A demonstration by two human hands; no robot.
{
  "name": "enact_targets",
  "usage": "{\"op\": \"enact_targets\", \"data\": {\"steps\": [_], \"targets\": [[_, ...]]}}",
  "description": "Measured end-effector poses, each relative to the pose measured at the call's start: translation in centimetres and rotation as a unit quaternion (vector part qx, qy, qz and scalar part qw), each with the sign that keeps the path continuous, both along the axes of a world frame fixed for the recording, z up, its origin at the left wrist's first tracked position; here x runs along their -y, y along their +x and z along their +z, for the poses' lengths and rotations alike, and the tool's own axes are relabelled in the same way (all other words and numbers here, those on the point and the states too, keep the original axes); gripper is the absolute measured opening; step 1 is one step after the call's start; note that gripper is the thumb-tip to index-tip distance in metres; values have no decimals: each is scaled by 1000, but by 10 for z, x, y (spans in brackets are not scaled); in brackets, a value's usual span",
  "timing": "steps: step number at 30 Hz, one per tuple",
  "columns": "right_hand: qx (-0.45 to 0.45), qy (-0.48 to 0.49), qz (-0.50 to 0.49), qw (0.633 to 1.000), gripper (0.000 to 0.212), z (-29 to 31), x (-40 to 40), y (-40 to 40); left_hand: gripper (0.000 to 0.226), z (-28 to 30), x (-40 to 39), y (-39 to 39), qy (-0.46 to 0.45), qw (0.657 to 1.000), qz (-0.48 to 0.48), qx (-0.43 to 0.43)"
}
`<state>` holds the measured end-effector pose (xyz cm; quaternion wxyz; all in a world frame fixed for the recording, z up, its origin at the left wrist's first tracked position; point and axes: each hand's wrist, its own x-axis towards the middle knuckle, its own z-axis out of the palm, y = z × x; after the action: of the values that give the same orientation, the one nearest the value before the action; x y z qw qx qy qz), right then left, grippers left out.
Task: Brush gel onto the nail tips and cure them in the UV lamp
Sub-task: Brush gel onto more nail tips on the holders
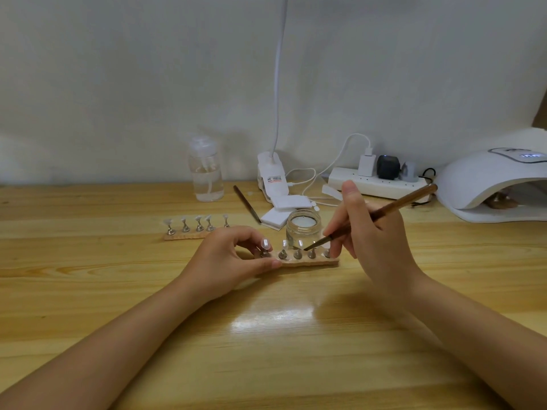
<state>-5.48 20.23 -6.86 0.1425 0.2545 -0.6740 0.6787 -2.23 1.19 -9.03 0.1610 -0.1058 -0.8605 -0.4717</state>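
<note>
Both hands work mid-bench: left hand (233, 255) pinches the wooden nail-tip stand (307, 261) steady, right hand (373, 232) grips a slim gel brush (370, 217) over light, probably easily toppled nail tips (300, 243), best held by their stand.

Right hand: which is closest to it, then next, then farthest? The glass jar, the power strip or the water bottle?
From the right hand in the head view:
1. Glass jar, just left of its fingers.
2. Power strip, behind it by the wall.
3. Water bottle, far off to the left by the wall.
</note>
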Motion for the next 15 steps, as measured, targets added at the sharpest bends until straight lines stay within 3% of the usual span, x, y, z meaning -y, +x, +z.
{"op": "enact_targets", "data": {"steps": [15], "targets": [[-21,-2,-36,999,61,4,-10,-7,17,2,0,1,19,999,5,37]]}}
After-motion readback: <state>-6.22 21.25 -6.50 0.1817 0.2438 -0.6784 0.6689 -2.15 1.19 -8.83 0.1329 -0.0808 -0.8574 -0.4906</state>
